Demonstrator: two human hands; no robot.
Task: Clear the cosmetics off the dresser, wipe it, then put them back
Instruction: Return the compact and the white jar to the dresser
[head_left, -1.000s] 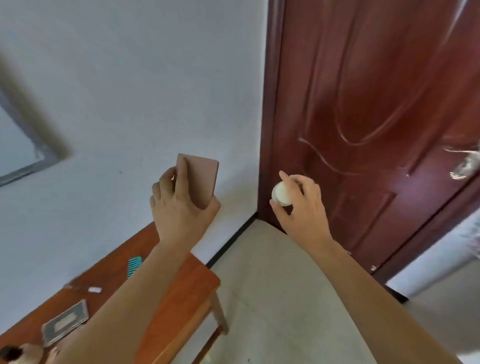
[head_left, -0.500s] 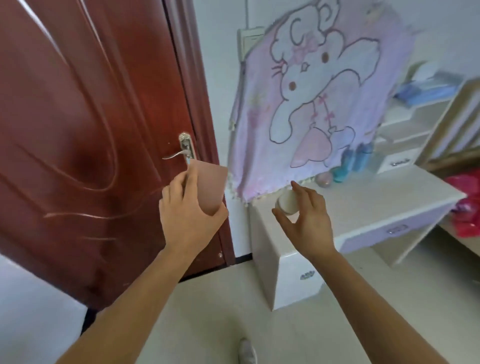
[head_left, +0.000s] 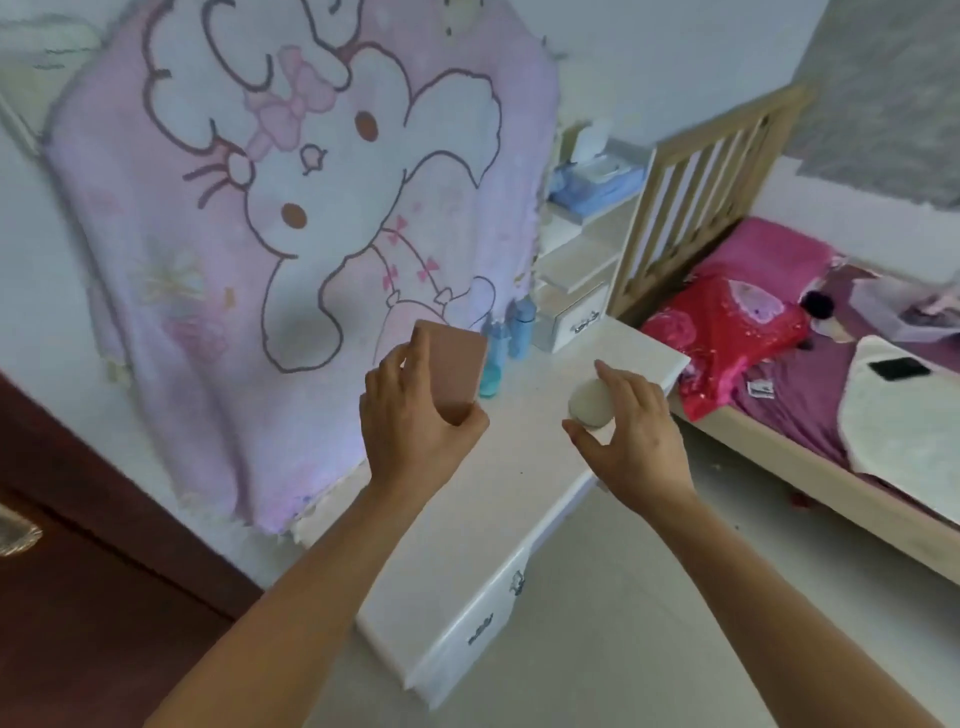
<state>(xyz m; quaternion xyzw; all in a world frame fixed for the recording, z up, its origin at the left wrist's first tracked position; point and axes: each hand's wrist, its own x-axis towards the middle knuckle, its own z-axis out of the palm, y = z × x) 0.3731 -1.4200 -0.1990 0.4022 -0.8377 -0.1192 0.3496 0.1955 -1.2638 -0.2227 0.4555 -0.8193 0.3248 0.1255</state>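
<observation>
My left hand (head_left: 413, 426) grips a flat pink rectangular case (head_left: 457, 371) held upright over the white dresser top (head_left: 467, 525). To its right, my right hand (head_left: 631, 436) pinches a small round white jar (head_left: 589, 402) above the dresser's front right part. Two blue bottles (head_left: 493, 358) stand at the back of the dresser, just behind the pink case. The rest of the dresser top in view is bare.
A pink cartoon blanket (head_left: 291, 249) hangs over the dresser's back. White shelves and a small drawer unit (head_left: 576, 312) stand at the far end. A wooden bed (head_left: 810, 364) with pink bedding lies to the right. A dark red door (head_left: 78, 597) is at lower left.
My view has swung right from the red door to the dresser, which is now close below my hands. Both hands still hold the pink case and the white jar.
</observation>
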